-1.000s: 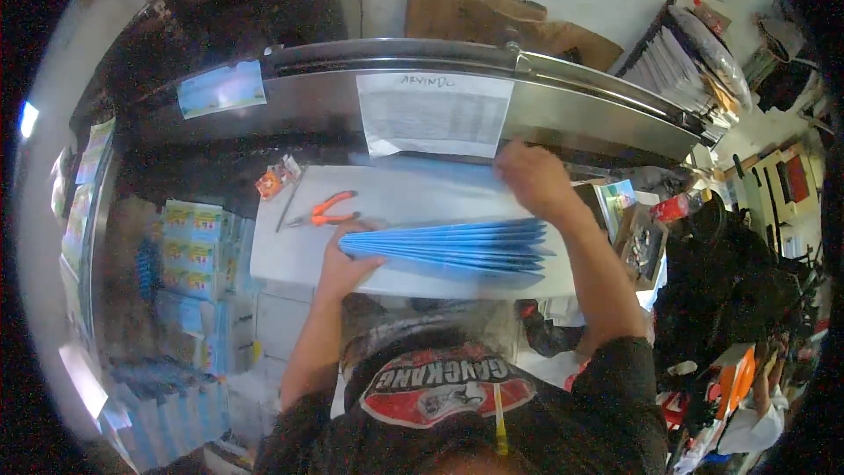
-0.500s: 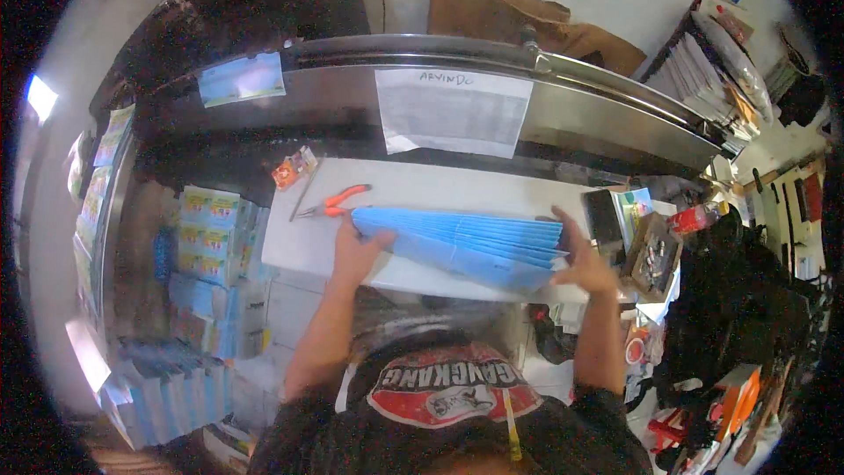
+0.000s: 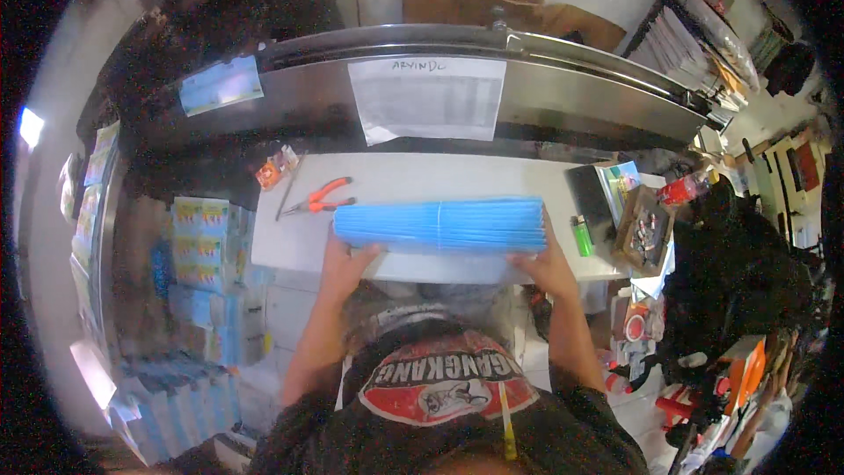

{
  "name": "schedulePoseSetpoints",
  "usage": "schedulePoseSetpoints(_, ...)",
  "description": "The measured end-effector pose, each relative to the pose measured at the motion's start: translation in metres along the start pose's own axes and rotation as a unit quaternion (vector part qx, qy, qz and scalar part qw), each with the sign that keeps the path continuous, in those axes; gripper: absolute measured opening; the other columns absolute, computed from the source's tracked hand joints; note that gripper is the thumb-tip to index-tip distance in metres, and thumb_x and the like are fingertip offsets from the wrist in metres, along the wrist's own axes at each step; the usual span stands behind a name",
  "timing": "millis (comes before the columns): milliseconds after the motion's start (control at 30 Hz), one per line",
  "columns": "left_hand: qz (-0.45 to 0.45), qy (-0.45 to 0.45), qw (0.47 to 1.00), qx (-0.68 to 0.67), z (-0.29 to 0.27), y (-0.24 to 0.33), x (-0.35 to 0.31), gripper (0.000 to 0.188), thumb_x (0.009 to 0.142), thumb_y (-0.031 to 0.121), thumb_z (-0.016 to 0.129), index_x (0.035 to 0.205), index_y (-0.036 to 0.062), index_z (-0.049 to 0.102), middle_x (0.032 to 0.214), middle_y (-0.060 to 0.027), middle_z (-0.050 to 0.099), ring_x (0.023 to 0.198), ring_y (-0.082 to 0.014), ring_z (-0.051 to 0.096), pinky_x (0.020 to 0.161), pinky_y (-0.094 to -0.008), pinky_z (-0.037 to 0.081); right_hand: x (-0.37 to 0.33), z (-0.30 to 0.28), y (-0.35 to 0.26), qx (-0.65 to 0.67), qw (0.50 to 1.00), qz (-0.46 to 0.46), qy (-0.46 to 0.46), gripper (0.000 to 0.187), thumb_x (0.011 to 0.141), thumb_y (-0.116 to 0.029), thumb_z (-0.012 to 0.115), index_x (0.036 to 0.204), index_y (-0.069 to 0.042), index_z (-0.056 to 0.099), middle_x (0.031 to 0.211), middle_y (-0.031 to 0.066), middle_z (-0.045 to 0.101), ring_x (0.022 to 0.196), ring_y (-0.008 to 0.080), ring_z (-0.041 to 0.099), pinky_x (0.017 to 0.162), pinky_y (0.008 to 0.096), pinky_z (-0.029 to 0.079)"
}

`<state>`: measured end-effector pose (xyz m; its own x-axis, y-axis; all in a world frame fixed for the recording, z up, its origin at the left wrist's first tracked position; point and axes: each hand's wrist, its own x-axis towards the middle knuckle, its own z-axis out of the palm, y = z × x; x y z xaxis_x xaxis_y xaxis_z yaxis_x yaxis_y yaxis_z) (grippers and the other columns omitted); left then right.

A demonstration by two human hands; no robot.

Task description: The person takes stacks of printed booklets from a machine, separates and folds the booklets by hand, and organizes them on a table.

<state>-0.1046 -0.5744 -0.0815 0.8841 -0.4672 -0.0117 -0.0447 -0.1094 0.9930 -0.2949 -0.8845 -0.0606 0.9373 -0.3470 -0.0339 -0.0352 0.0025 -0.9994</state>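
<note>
A stack of blue booklets or folded sheets [image 3: 422, 227] stands over the white tabletop, its many edges turned up and pressed level. A thin pale line like a band crosses its middle. My left hand [image 3: 346, 259] grips the left end, thumb along the near side. At the other end my right hand [image 3: 543, 266] holds it the same way, fingers behind the end. Just beyond my left hand lie pliers with orange handles [image 3: 331, 193], jaws toward the left.
The white table [image 3: 457, 174] has a thin rod [image 3: 288, 189] and an orange packet [image 3: 271, 172] at its far left. On the right are a green lighter [image 3: 581, 236], a wooden box of small items [image 3: 646, 230] and a red-labelled bottle [image 3: 684, 187]. Printed stacks [image 3: 204, 242] stand at left.
The fanned, slanting booklets are now squared into a level, compact stack. My right hand has moved left and inward, uncovering the green lighter. The whole view has shifted slightly.
</note>
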Motion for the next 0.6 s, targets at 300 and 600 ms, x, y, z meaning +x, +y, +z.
schedulePoseSetpoints(300,-0.016,0.016,0.997,-0.079,0.005,-0.006,-0.007,0.074,0.073,0.002,0.075,0.134,0.0004,0.033,0.128,-0.0122,0.049,0.121,-0.0225,0.049,0.105,-0.0385,0.038,0.010,0.029,-0.090,-0.428,0.865,-0.254,0.066,0.044,0.079,-0.011,0.070,0.121,-0.009,0.059,0.124,0.0150,0.055,0.113,0.0354,0.050,0.096,0.0418,0.043)
schedulePoseSetpoints(600,-0.036,0.011,0.996,-0.077,0.002,-0.005,-0.017,0.062,0.071,0.003,0.077,0.123,0.0020,0.043,0.121,-0.0112,0.054,0.113,-0.0203,0.053,0.099,-0.0377,0.043,0.072,0.032,-0.098,-0.465,0.849,-0.251,0.011,0.023,0.085,-0.013,0.062,0.107,-0.007,0.066,0.105,0.0128,0.063,0.099,0.0335,0.057,0.088,0.0430,0.047)
